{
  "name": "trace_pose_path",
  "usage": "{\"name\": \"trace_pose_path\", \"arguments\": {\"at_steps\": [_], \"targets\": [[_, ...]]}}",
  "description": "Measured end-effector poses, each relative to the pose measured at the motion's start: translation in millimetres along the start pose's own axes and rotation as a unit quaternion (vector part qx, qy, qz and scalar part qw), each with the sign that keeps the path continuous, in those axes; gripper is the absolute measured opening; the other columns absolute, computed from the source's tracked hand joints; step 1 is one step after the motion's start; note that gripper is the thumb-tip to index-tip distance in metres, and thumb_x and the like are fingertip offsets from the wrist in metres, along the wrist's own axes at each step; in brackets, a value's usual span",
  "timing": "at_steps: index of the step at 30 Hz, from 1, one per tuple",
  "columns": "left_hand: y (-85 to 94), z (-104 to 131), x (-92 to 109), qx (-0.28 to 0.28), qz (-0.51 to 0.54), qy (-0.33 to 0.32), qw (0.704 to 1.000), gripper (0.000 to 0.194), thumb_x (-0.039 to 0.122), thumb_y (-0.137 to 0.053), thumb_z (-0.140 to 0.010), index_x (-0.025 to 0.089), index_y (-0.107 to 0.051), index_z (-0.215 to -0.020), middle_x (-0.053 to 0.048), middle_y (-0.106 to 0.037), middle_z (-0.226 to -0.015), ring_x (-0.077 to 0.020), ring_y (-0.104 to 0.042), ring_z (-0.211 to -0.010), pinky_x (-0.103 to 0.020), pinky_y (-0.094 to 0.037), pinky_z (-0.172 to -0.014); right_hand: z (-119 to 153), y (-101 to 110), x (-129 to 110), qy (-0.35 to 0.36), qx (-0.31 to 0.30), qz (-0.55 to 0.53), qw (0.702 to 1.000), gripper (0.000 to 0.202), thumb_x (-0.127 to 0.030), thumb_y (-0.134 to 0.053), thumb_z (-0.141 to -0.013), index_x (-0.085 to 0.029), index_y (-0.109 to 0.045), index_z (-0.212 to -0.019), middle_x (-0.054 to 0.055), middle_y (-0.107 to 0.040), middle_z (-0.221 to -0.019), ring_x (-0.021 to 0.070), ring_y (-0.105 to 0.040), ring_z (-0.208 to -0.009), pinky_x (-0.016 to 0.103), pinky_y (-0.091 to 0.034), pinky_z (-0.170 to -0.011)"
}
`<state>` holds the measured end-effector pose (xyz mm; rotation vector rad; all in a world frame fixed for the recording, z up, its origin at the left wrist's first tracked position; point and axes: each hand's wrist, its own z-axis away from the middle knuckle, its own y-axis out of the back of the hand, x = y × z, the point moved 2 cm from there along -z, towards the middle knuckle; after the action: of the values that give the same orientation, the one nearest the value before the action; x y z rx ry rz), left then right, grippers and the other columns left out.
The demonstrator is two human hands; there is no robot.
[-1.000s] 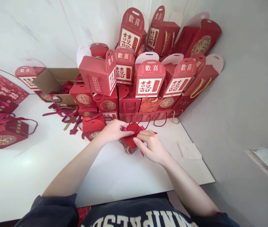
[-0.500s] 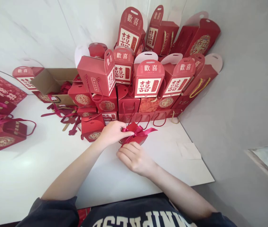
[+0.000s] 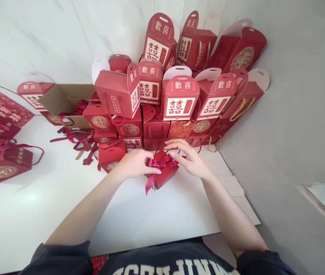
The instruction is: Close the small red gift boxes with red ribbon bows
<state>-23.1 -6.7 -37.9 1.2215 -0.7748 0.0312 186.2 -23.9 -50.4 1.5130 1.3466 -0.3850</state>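
A small red gift box stands on the white table in front of me, with a magenta satin ribbon tied in a bow on its top. My left hand pinches the bow's left side between thumb and fingers, and one ribbon tail hangs down the box's front from there. On the other side, my right hand hovers close by with fingers stretched out and apart. Its thumb is near the bow's right end; whether it touches the ribbon I cannot tell.
Red gift boxes with cord handles are stacked against the wall behind. An open cardboard carton holds red ribbon pieces, and loose ribbons lie before it. More ribboned boxes stand far left. A grey wall bounds the right.
My right hand has let go of the ribbon tail at the box's front and moved up to the bow's right side, its fingers opening. My left hand stays at the bow's left.
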Motion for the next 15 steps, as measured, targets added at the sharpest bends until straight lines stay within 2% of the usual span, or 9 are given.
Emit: {"name": "trace_pose_path", "arguments": {"at_steps": [3,5,8,10,15], "targets": [[5.8,1,-1,-0.038,0.016,-0.015,0.999,0.044,0.059,-0.074,-0.060,0.019,-0.056,-0.062,0.002,-0.054,-0.061,-0.0138,-0.046,-0.059,-0.024,-0.026,-0.054,-1,-4,34,-0.082,-0.062,-0.113,0.988,0.025,-0.040,-0.059,-0.089,-0.027,-0.064,-0.110,0.008,-0.055,-0.132,0.0224,-0.054,-0.121,0.041,-0.043,-0.100],[9.3,2,-3,-0.060,0.031,-0.017,0.998,0.042,0.056,-0.074,-0.061,0.019,-0.057,-0.063,0.003,-0.051,-0.060,-0.0129,-0.044,-0.058,-0.024,-0.026,-0.053,2,-12,45,-0.109,-0.099,-0.167,0.975,0.025,-0.041,-0.061,-0.087,-0.025,-0.064,-0.105,0.008,-0.053,-0.134,0.0217,-0.055,-0.120,0.039,-0.044,-0.099],[11.8,3,-3,-0.092,0.054,-0.021,0.994,0.037,0.052,-0.074,-0.063,0.018,-0.059,-0.065,0.004,-0.048,-0.060,-0.0118,-0.042,-0.057,-0.024,-0.027,-0.053,6,-18,46,-0.124,-0.106,-0.195,0.967,0.021,-0.042,-0.064,-0.085,-0.021,-0.063,-0.089,0.009,-0.052,-0.135,0.0223,-0.055,-0.119,0.039,-0.043,-0.099],[10.9,4,-3,-0.098,0.060,-0.013,0.993,0.038,0.055,-0.070,-0.067,0.018,-0.061,-0.067,0.003,-0.049,-0.061,-0.0119,-0.042,-0.056,-0.025,-0.027,-0.053,6,-19,42,-0.127,-0.095,-0.199,0.967,0.023,-0.042,-0.063,-0.086,-0.020,-0.061,-0.081,0.009,-0.052,-0.136,0.0227,-0.055,-0.120,0.040,-0.042,-0.100],[4.9,2,-5,-0.053,0.023,0.015,0.998,0.044,0.062,-0.067,-0.068,0.019,-0.060,-0.063,0.001,-0.056,-0.063,-0.0135,-0.046,-0.058,-0.025,-0.027,-0.054,6,-20,40,-0.135,-0.083,-0.211,0.964,0.028,-0.043,-0.060,-0.088,-0.019,-0.060,-0.074,0.009,-0.051,-0.137,0.0232,-0.053,-0.121,0.040,-0.040,-0.100]]}}
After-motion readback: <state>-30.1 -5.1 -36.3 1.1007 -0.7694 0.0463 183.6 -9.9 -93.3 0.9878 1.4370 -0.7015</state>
